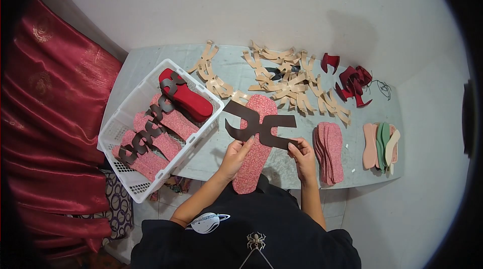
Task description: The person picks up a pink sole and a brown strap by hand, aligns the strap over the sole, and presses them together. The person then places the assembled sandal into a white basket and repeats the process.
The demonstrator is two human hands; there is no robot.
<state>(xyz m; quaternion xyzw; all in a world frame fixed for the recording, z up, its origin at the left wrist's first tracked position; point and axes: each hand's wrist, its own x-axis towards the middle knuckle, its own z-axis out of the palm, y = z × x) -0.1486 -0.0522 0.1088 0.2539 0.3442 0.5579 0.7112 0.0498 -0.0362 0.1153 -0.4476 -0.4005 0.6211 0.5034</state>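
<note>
A dark brown X-shaped sandal strap (259,133) lies across a pink patterned insole (250,168). My left hand (236,157) pinches the strap near its middle, at the left edge of the insole. On the other side, my right hand (303,156) grips the tip of the strap's lower right arm between thumb and fingers. The insole points away from me, its near end overlapping my black shirt in this view. Behind it lies a loose heap of beige X-shaped straps (287,85).
At left, a white plastic basket (111,156) holds pink insoles with brown straps and a red sandal (186,98). Right of my hands are stacked pink insoles (329,153), then green and beige soles (385,146). Dark red straps (353,83) lie at the back right.
</note>
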